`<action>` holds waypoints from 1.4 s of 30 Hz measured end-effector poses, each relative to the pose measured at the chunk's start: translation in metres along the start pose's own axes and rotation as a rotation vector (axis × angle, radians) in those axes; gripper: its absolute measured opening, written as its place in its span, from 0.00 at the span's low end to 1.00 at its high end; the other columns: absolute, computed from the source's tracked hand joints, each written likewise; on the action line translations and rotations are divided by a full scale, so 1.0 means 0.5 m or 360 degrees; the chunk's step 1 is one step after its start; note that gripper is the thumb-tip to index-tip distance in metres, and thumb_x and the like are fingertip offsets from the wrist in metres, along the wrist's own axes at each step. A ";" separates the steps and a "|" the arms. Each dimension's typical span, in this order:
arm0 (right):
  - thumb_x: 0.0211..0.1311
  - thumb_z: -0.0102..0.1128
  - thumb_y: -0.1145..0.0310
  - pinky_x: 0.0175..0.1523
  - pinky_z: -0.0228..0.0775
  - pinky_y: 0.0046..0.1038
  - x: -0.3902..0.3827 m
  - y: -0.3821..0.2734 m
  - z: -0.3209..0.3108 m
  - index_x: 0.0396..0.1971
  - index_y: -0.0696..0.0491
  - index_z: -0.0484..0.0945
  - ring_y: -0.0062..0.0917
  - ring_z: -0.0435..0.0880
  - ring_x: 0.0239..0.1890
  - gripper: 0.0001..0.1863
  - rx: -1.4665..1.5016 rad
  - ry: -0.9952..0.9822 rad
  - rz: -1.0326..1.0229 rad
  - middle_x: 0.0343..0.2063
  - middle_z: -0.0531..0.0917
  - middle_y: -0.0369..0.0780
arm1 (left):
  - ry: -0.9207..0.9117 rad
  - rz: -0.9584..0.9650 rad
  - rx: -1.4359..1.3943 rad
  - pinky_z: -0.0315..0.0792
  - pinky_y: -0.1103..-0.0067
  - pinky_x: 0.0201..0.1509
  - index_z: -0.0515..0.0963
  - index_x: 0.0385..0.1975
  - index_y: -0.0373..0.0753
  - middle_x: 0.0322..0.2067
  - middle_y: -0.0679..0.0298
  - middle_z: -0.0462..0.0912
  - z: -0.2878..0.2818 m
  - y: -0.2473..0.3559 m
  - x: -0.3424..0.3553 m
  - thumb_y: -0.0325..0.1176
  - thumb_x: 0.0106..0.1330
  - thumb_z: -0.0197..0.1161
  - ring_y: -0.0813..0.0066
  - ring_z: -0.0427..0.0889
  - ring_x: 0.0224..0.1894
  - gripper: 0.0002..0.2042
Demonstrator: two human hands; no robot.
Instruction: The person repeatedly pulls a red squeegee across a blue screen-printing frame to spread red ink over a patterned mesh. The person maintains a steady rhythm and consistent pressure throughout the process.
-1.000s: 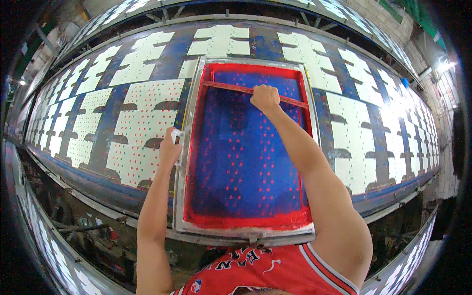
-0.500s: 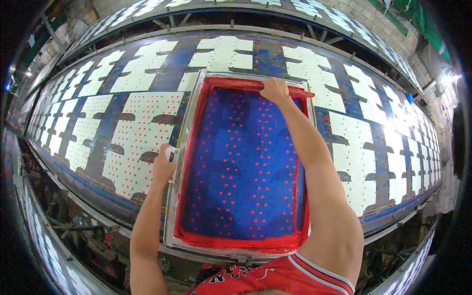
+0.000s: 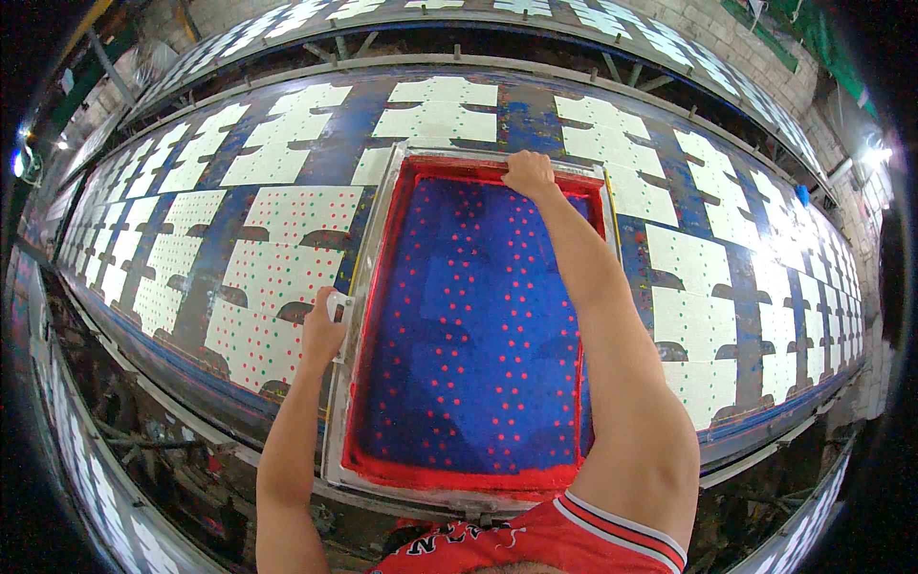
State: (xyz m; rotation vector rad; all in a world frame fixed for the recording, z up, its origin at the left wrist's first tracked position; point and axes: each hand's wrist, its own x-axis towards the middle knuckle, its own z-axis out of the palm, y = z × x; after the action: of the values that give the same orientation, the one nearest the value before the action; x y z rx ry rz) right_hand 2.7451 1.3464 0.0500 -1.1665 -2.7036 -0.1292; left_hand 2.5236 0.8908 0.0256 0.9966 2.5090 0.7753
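A printing screen [image 3: 478,316] with blue mesh, rows of red dots and a pale metal frame lies on the long table before me. Red ink covers its borders, thickest along the near edge. My left hand [image 3: 325,325] is closed around a white handle [image 3: 338,306] on the frame's left side. At the far end, my right hand [image 3: 531,175] grips the red-smeared squeegee [image 3: 574,182], which lies crosswise just inside the frame. The fingertips and much of the squeegee are hard to make out. My right forearm hides part of the screen's right border.
White fabric pieces [image 3: 287,277] with red and green dots lie left of the screen. Pieces with green dots [image 3: 693,297] lie to the right. The printing table [image 3: 526,124] has a raised far rail [image 3: 382,69], and another table with fabric stands beyond.
The squeegee's right end stuck out over the frame's right edge and now lies inside the frame. My left hand keeps its hold on the handle. The whole view has shifted slightly.
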 end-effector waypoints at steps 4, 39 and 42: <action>0.49 0.61 0.64 0.49 0.82 0.44 0.008 0.000 -0.014 0.33 0.53 0.90 0.44 0.90 0.42 0.14 -0.0008 -0.0139 0.0045 0.37 0.89 0.50 | -0.0024 -0.0005 -0.0017 0.76 0.57 0.50 0.69 0.64 0.53 0.41 0.44 0.87 0.001 -0.007 0.001 0.24 0.56 0.63 0.40 0.86 0.46 0.32; 0.49 0.64 0.63 0.41 0.82 0.43 -0.975 -0.442 -0.278 0.28 0.51 0.88 0.41 0.90 0.34 0.10 0.0187 -0.0391 0.0331 0.31 0.88 0.44 | 0.0058 0.0360 -0.0168 0.73 0.57 0.58 0.69 0.65 0.45 0.49 0.41 0.84 0.041 -0.087 0.035 0.28 0.58 0.56 0.40 0.82 0.54 0.30; 0.50 0.64 0.62 0.40 0.82 0.43 -1.048 -0.482 -0.290 0.32 0.51 0.87 0.40 0.90 0.35 0.11 0.0238 -0.0388 0.0312 0.34 0.88 0.43 | 0.0021 0.0436 -0.0147 0.73 0.56 0.59 0.67 0.67 0.47 0.51 0.41 0.83 0.043 -0.093 0.051 0.28 0.58 0.55 0.39 0.81 0.55 0.31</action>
State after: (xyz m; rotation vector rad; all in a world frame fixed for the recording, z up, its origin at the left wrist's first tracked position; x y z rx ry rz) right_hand 2.9419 0.7863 0.0800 -1.4753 -2.7202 0.2554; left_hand 2.4917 0.8884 -0.0220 1.3226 2.3513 0.9690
